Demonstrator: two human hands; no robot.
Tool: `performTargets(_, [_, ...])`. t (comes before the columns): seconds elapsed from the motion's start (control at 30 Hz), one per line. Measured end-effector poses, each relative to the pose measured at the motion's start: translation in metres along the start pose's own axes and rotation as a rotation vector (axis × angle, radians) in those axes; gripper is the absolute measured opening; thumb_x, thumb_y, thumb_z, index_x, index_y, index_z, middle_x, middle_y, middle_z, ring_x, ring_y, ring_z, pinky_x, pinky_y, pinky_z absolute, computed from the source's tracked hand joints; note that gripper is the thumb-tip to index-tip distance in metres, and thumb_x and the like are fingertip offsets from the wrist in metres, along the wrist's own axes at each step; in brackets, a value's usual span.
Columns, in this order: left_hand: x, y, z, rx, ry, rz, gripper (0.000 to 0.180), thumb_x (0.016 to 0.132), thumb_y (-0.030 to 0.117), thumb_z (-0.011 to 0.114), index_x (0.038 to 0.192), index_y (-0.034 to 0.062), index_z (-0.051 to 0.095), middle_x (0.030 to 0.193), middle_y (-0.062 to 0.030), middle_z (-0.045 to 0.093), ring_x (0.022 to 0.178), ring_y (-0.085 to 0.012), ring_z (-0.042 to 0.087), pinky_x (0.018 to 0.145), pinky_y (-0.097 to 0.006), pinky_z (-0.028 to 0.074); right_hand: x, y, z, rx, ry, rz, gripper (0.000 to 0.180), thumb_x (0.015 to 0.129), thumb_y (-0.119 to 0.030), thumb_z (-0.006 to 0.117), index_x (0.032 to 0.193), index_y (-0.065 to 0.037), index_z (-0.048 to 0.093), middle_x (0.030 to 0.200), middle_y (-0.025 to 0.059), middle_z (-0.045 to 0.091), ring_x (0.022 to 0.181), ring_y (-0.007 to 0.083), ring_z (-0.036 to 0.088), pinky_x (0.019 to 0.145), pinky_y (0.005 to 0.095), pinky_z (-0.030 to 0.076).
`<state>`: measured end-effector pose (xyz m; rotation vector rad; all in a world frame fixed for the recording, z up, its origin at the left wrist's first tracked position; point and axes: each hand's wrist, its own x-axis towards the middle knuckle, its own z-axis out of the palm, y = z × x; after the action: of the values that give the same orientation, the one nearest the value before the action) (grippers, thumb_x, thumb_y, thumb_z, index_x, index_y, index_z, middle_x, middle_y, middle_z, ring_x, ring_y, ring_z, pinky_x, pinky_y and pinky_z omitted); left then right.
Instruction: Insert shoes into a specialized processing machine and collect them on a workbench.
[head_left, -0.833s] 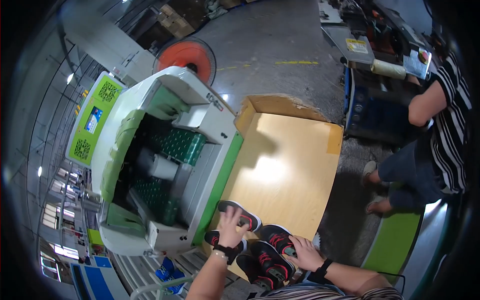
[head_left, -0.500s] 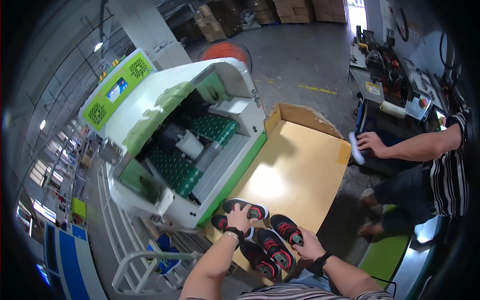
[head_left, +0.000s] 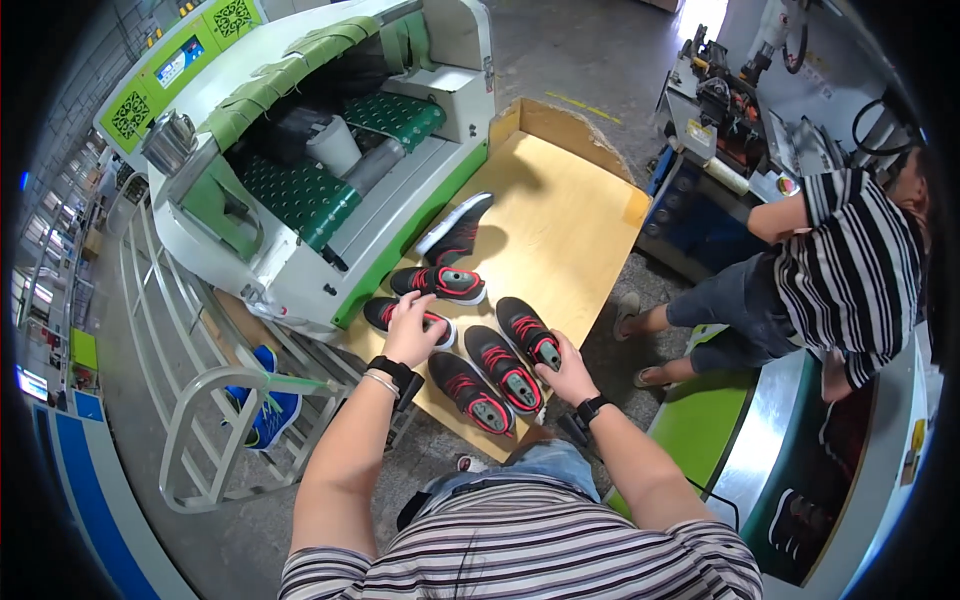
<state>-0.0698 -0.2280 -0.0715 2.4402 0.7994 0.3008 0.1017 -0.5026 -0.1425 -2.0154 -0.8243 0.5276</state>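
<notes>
Glaring far opening (head_left: 703,22), soft shadows on the tabletop (head_left: 575,225), black corners.

Open room spans the far right of the surface (head_left: 565,225). 6 shoes (head_left: 490,352) crowd its near and left parts, the 2 groups of 3 split by a narrow gap. The machine (head_left: 375,205) bars the left side; a cardboard wall (head_left: 575,138) stands along the far edge.

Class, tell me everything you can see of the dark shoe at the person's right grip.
The dark shoe has a black upper that looks like fabric, bright red laces and a grey-green insole showing in its opening. It appears upright, toe pointing away from the person, on the pale wood-look board, rightmost of the shoes there. The right grip grasps its heel end; its sole is mostly hidden.
</notes>
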Motion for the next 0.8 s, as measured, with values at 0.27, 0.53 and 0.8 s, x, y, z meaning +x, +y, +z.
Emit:
performTargets(0.27, [0.113,-0.029,0.013,0.02,0.185,-0.261,0.052,0.086,0.029,0.066,0.132,0.0087,0.053,0.133,-0.016,0.052,0.124,-0.0349,0.05,0.102,-0.048,0.04,-0.004,0.002,-0.004,-0.011,-0.059,-0.018,0.074,0.077,-0.016,0.075,0.139,-0.001,0.039,0.134,0.023,0.049,0.127,0.0392,0.045,0.108,0.0425,0.037])
performTargets(0.53, [0.222,-0.016,0.014,0.5,-0.15,-0.284,0.083,0.065,0.026,0.084,0.137,0.0105,0.045,0.136,-0.0137,0.048,0.128,-0.0347,0.044,0.103,-0.051,0.038,0.033,-0.002,-0.049,0.309,-0.124,0.136,0.07,0.082,-0.018,0.074,0.14,0.0,0.039,0.126,0.0211,0.056,0.12,0.0311,0.054,0.102,0.0371,0.042])
performTargets(0.8, [0.218,-0.03,0.026,0.086,-0.193,-0.096,0.066,0.065,0.023,0.086,0.119,0.0029,0.053,0.109,-0.0186,0.06,0.106,-0.0327,0.06,0.091,-0.042,0.048,0.069,0.022,-0.08,-0.039,-0.049,0.023,0.07,0.075,-0.015,0.077,0.134,0.002,0.045,0.125,0.0234,0.056,0.117,0.0402,0.052,0.101,0.045,0.042])
